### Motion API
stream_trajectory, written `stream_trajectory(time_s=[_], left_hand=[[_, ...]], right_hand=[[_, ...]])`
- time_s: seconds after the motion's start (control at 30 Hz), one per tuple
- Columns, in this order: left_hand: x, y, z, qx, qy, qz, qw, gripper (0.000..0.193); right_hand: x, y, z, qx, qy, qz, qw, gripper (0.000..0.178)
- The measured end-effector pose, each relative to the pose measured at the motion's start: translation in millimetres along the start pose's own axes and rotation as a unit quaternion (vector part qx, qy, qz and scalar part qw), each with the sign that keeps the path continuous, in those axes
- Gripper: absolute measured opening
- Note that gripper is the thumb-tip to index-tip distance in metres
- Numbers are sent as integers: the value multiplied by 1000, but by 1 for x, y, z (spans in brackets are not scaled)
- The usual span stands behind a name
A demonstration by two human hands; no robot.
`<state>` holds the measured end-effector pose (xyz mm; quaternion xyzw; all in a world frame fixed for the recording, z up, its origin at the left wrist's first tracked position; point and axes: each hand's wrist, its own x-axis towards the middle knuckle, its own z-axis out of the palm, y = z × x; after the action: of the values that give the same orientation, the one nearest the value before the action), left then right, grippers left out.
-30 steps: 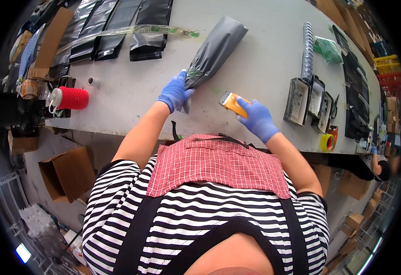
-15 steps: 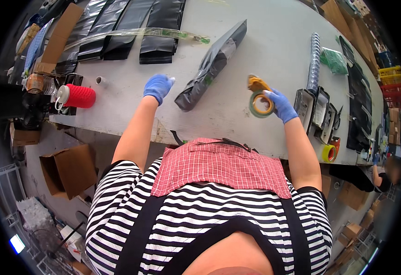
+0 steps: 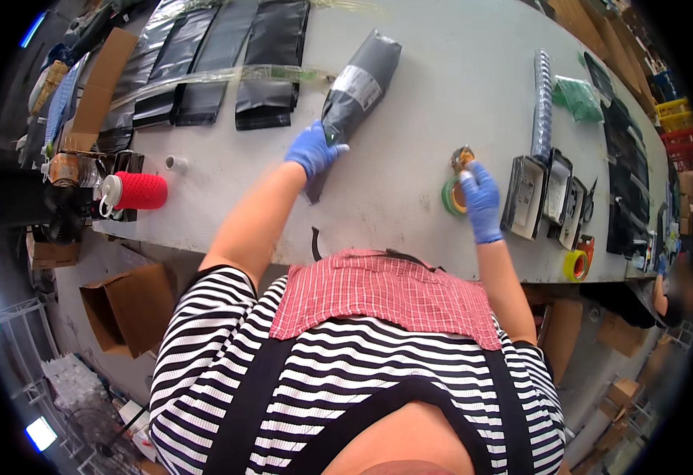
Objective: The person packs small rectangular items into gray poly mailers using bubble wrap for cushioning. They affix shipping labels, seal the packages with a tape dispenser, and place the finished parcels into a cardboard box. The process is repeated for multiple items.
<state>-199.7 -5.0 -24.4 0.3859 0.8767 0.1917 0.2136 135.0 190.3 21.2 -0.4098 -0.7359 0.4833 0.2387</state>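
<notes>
A long, dark grey plastic-wrapped package (image 3: pixel 374 59) with a white label lies slanted across the table. My left hand (image 3: pixel 310 150), in a blue glove, grips its nearer part, the thumb over the wrap. The near end of the package tapers to a loose flap below that hand. To the right, my right hand (image 3: pixel 482 202), also gloved in blue, is closed on a tape dispenser (image 3: pixel 453 195) with an orange-brown head and a green-rimmed roll. The dispenser is apart from the package; part of it is hidden by my fingers.
Black plastic bags (image 3: pixel 265 103) lie at the far left under a clear strip. A red-sleeved bottle (image 3: pixel 142 191) stands near the left edge. On the right are open black boxes (image 3: pixel 527 198), a bubble-wrap roll (image 3: pixel 542 103), a green packet (image 3: pixel 580 101) and a yellow tape roll (image 3: pixel 574 265).
My left hand has moved right and taken hold of the package. The package has turned, bringing its white label into view. My right hand has rotated the tape dispenser.
</notes>
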Motion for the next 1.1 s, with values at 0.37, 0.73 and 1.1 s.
stream_trajectory(time_s=[0.37, 0.73, 1.1], left_hand=[[-29, 71, 22, -639, -25, -32, 768, 51], [206, 24, -448, -699, 239, 62, 671, 70], [143, -200, -173, -45, -6, 96, 994, 37]], right_hand=[[-44, -30, 133, 123, -464, 46, 876, 63], [25, -119, 93, 232, -226, 115, 939, 46], [-47, -41, 62, 101, -174, 298, 933, 38]])
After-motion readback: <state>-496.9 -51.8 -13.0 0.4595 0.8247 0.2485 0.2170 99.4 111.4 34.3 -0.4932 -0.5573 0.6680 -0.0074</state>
